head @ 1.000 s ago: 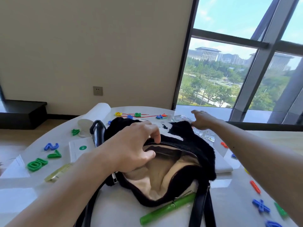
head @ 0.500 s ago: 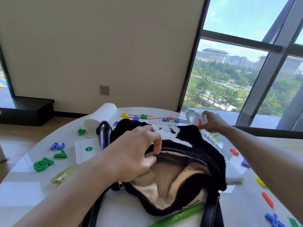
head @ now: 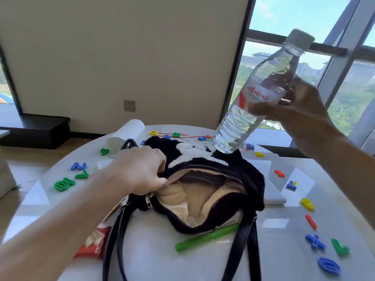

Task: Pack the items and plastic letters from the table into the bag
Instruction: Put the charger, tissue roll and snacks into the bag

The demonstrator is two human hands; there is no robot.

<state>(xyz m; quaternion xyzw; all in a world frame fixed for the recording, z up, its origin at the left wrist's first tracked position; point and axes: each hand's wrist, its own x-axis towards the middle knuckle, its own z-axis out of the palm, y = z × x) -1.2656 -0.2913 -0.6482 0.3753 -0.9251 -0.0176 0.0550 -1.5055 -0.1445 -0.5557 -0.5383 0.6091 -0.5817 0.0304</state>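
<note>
Tabletop with unzipped bag, water bottle tilted above.

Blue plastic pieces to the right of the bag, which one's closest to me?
The blue oval zero, at the bottom right corner of the view; the blue cross and the small blue piece lie farther back.

1 bag, 1 water bottle, 1 green pen, 1 paper roll, 1 red packet; approx. 20 plastic letters, exact no. unclear.

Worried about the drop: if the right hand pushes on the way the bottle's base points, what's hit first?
The bottle would likely meet the bag on its fluffy far side, behind the opening; depth is unclear.
</note>
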